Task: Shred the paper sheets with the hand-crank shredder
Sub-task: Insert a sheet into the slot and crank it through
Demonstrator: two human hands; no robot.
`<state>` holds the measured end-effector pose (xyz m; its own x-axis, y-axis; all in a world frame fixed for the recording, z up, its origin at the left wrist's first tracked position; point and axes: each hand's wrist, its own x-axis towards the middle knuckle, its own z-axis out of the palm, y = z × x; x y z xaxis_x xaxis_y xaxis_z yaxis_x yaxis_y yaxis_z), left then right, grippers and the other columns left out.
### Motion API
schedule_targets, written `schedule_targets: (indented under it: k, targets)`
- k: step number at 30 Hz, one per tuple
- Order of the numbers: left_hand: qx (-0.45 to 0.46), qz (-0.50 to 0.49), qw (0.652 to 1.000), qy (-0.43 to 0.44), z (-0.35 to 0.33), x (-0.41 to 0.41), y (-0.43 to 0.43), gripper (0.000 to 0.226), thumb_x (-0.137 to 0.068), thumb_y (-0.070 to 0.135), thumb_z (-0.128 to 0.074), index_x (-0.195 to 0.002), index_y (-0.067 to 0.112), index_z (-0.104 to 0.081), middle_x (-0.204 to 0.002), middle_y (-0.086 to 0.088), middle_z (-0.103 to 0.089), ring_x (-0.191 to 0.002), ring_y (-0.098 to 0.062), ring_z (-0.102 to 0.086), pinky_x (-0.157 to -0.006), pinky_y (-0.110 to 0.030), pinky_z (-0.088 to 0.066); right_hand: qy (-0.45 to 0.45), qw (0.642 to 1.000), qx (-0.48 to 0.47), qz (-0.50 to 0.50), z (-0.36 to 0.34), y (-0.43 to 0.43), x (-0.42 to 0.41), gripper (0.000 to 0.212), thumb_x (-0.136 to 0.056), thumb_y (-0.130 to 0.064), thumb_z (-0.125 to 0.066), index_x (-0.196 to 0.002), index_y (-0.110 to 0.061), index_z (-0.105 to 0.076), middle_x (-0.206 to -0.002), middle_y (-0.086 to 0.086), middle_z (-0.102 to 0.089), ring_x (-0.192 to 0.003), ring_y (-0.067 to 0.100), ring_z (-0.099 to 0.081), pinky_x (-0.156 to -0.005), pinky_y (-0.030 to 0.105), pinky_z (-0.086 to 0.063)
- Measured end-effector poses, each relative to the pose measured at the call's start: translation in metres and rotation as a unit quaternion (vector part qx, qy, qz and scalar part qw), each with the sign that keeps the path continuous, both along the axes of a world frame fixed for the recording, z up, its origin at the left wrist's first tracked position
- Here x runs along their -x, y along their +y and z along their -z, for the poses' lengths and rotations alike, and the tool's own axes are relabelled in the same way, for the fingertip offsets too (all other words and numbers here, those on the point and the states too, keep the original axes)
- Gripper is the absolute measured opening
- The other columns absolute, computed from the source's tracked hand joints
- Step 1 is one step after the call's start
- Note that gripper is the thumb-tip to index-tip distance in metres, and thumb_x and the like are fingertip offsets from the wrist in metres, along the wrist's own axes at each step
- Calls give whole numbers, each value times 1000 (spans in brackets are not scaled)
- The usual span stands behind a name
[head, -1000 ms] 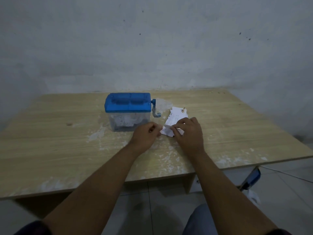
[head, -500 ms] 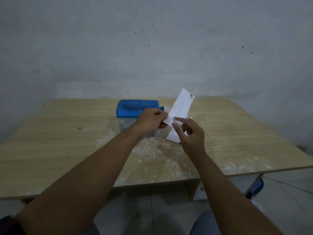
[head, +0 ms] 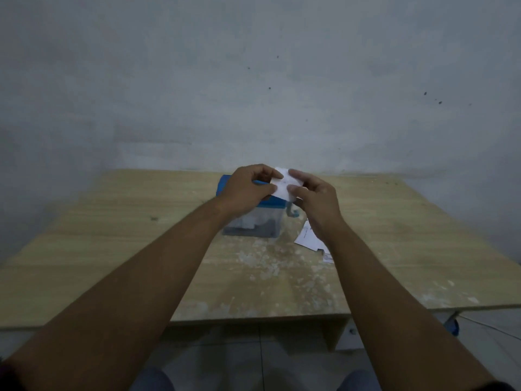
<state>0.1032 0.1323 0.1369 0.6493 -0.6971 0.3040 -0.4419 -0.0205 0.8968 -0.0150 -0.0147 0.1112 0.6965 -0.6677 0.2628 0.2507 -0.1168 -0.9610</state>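
Note:
A small hand-crank shredder (head: 269, 221) with a blue lid and a clear bin stands at the middle of the wooden table (head: 112, 249); its blue crank (head: 293, 214) hangs on the right side. Above the lid, my left hand (head: 248, 190) and my right hand (head: 315, 198) each pinch one end of a white paper sheet (head: 283, 186). My hands hide most of the lid. More white paper sheets (head: 310, 238) lie flat on the table to the right of the shredder, partly under my right wrist.
White paper dust and scraps (head: 270, 263) speckle the table in front of the shredder. A grey wall stands behind the table. A blue object (head: 454, 327) shows below the table's right front edge, over a tiled floor.
My left hand lifted one sheet off the pile, and my right hand took its other end. Both hands have carried the sheet left, over the shredder's lid.

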Motion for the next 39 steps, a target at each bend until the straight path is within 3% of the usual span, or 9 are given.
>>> schedule_targets:
  k: [4,8,13,17,20,28,35,37,39]
  targets:
    - [-6,-44,997,-68,-6,-26,13,18,-95,12,-78,-105,27,-82,-103,11,-78,-96,-7,-74,-88,-27,-62,46,993,109,-24,-26,-2,-18,42,-88,5,-76,-124,-17,-77,-105,1,-79,-96,21,-76,-87,34,-64]
    - [16,-87,991,-96,-11,-52,23,20,-89,6,-84,-97,24,-83,-106,4,-79,-100,-11,-74,-96,-29,-61,61,983,172,-7,-44,-3,-42,42,-82,7,-81,-118,-17,-79,-89,2,-74,-78,14,-71,-78,31,-64]
    - [-8,-116,986,-119,-9,-70,28,20,-87,-2,-83,-95,17,-84,-103,0,-79,-95,-12,-74,-83,-8,-56,84,961,262,14,-55,-3,-64,39,-83,6,-80,-114,-19,-80,-95,3,-77,-80,16,-74,-73,23,-62]
    - [-11,-113,986,-121,-2,-78,26,21,-86,-6,-81,-94,12,-84,-100,-1,-78,-95,-14,-72,-89,-11,-55,104,943,313,34,-47,-3,-74,36,-84,0,-81,-112,-23,-80,-91,-4,-75,-78,11,-71,-69,17,-58]
    - [-25,-108,985,-134,6,-80,22,16,-88,-3,-81,-94,12,-85,-99,2,-76,-94,-11,-68,-81,1,-47,121,936,328,42,-38,-7,-77,35,-83,-3,-82,-110,-24,-80,-89,-7,-73,-78,11,-70,-71,18,-56]
    - [-32,-105,982,-152,20,-85,10,15,-94,9,-78,-93,23,-83,-99,10,-77,-97,-7,-69,-81,1,-46,137,934,326,49,-24,-17,-78,36,-83,-2,-84,-111,-24,-79,-88,-6,-75,-82,14,-72,-84,34,-64]
    - [-21,-90,988,-125,27,-86,2,14,-95,21,-79,-108,23,-85,-109,10,-79,-105,-4,-69,-103,-22,-52,150,938,312,31,-29,-23,-81,48,-80,0,-85,-118,-29,-76,-89,-3,-77,-84,14,-74,-85,30,-62]
    - [-17,-88,988,-129,29,-86,1,16,-92,29,-82,-108,26,-85,-106,14,-79,-102,2,-69,-101,-20,-53,150,939,307,22,-28,-25,-80,50,-79,-2,-86,-119,-29,-75,-87,-1,-77,-83,13,-74,-81,27,-61]
    - [-15,-81,989,-123,32,-86,2,24,-85,39,-88,-107,29,-85,-104,20,-78,-101,9,-67,-95,-9,-50,142,944,296,16,-27,-25,-80,50,-79,-4,-87,-120,-30,-75,-84,-1,-76,-81,12,-73,-76,23,-58]
